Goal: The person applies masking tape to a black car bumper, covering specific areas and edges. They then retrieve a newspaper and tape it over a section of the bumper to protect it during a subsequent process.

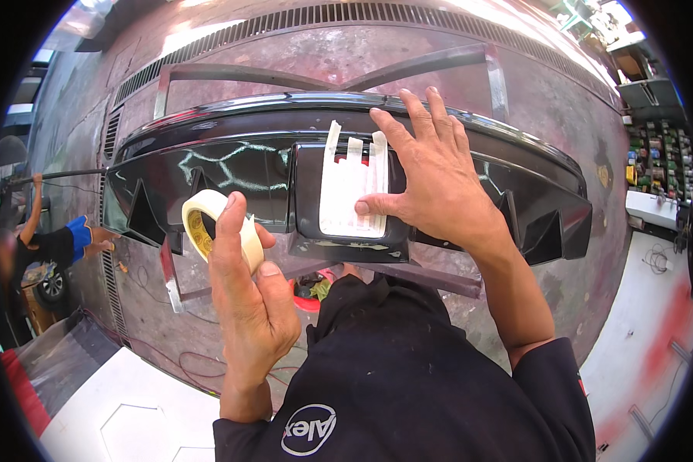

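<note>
A glossy black car bumper section (239, 173) lies across in front of me. On its raised box-shaped middle are several overlapping white strips of masking tape (346, 204), with a little red showing between them near the top. My right hand (443, 185) is spread over the right side of this middle part. Its thumb rests on the tape strips, while the other fingers reach toward the bumper's far edge. To the left, my left hand (250, 296) grips a roll of cream masking tape (202, 209), held above the bumper's near edge, with a short loose end sticking out.
A metal stand (427, 277) carries the bumper. Near my feet sits a red basin (306, 304) with things in it. At far left another person (46, 242) stands near a wheel (51, 286). White panels (142, 408) lie lower left; shelved cans (658, 158) stand right.
</note>
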A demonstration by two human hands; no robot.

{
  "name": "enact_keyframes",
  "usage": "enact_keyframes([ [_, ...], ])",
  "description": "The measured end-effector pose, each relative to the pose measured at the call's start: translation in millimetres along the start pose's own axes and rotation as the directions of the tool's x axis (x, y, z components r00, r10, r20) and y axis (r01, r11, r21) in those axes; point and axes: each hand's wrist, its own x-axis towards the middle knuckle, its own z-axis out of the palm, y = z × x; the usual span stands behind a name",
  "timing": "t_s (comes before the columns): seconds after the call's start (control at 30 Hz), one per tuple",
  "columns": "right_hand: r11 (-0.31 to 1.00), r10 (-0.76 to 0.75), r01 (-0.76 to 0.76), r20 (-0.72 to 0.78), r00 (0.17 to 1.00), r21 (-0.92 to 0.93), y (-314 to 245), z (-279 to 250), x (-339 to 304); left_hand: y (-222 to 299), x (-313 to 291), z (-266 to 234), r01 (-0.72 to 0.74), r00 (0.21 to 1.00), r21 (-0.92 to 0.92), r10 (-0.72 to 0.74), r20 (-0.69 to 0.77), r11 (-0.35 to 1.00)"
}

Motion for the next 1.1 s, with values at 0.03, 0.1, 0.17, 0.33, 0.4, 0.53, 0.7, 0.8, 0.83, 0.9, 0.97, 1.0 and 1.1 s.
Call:
enact_keyframes([
  [0.03,1.000,-0.010,0.010,0.014,1.000,0.008,-1.2,1.3,-0.4,-2.0,-2.9,-0.6,0.006,1.000,-0.018,-0.006,-0.005,1.000],
  [0.1,0.996,-0.070,0.067,0.047,0.996,0.060,-2.8,0.1,-3.9,-4.5,-7.3,-1.1,0.010,1.000,-0.020,-0.011,-0.023,1.000],
  [0.17,0.990,-0.118,0.116,0.023,0.993,0.079,-7.0,-3.2,-6.4,-5.9,-9.6,0.6,0.022,0.999,-0.058,-0.025,-0.041,0.998],
  [0.33,0.794,-0.208,0.251,-0.141,0.968,0.554,-18.8,-26.5,-8.6,-2.6,2.6,5.5,-0.072,0.986,-0.203,0.100,0.131,0.977],
  [0.4,0.665,-0.260,0.338,-0.218,0.941,0.666,-32.1,-30.8,-11.9,5.6,8.8,6.6,0.010,0.961,-0.480,0.124,0.248,0.877],
  [0.53,0.576,-0.274,0.450,-0.357,0.893,0.683,-37.8,-42.5,-4.6,22.0,31.9,11.1,-0.008,0.974,-0.397,0.097,0.206,0.918],
  [0.7,0.677,-0.158,0.543,-0.622,0.767,0.497,-39.4,-59.6,-4.9,26.5,73.2,-6.6,0.196,0.937,-0.275,-0.096,0.337,0.941],
  [0.8,0.758,-0.130,0.476,-0.612,0.780,0.445,-32.5,-63.5,-9.7,12.0,86.4,-3.6,0.042,0.969,-0.094,-0.018,0.246,0.995],
  [0.83,0.792,-0.101,0.448,-0.635,0.766,0.415,-26.9,-59.1,-5.3,8.5,82.6,1.3,-0.180,0.969,0.029,0.172,0.175,0.983],
  [0.9,0.752,0.239,0.186,-0.525,0.817,0.632,-16.4,-40.0,11.1,3.9,71.5,8.8,-0.478,0.875,0.237,0.481,0.048,0.846],
  [0.97,0.690,0.406,0.029,-0.420,0.812,0.723,-8.7,-15.7,12.9,0.1,67.1,14.5,-0.355,0.916,0.206,0.383,-0.118,0.912],
  [1.0,0.694,0.411,-0.003,-0.392,0.823,0.720,-6.0,-3.6,11.8,-1.8,67.6,16.7,-0.325,0.913,0.139,0.349,-0.213,0.935],
  [1.1,0.598,0.468,-0.169,-0.170,0.867,0.784,-8.4,20.7,4.6,-7.1,80.9,21.3,0.163,0.987,0.083,-0.163,-0.003,0.983],
])
